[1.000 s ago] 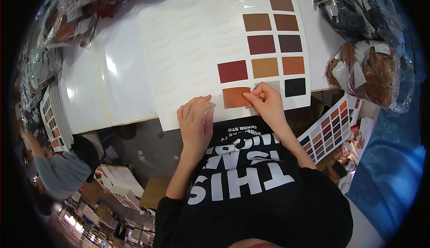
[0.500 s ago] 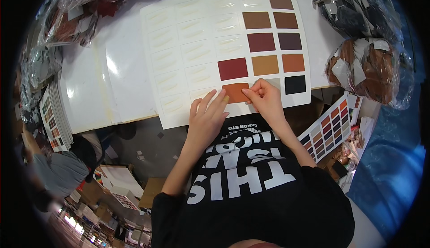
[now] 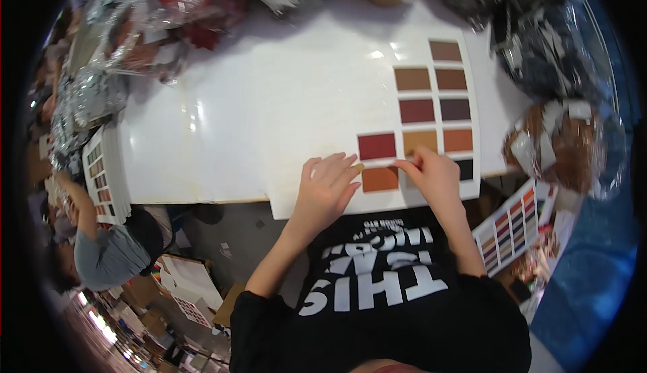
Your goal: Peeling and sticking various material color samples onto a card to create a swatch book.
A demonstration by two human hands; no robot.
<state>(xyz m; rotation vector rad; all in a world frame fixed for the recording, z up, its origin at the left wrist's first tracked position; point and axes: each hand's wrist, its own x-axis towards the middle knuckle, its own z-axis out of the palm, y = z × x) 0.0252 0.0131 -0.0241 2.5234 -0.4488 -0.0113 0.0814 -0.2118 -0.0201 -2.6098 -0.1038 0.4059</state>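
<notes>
A white sample card point(image 3: 310, 123) lies on the table before me, with colour swatches stuck in its right-hand columns. An orange-brown swatch point(image 3: 380, 179) sits in the bottom row, below a dark red swatch point(image 3: 376, 147). My left hand point(image 3: 323, 190) rests at the orange-brown swatch's left side, fingers spread; something yellowish wraps one fingertip. At its upper right corner, my right hand point(image 3: 437, 179) has thumb and bent fingers drawn together in a pinch. What lies between them is hidden. That hand partly covers a tan swatch point(image 3: 418, 138) and a black swatch point(image 3: 466, 169).
Clear plastic bags of coloured pieces crowd the table's back and sides, including a brown bag point(image 3: 556, 147) at right. A stack of swatch cards point(image 3: 108, 177) stands at left, near another person point(image 3: 111, 255). A finished-looking colour card point(image 3: 509, 228) leans at lower right.
The view has shifted, so the card appears lower and farther right. My right fingers have gone from the orange-brown swatch's right part to its upper right corner. My left hand stays beside it.
</notes>
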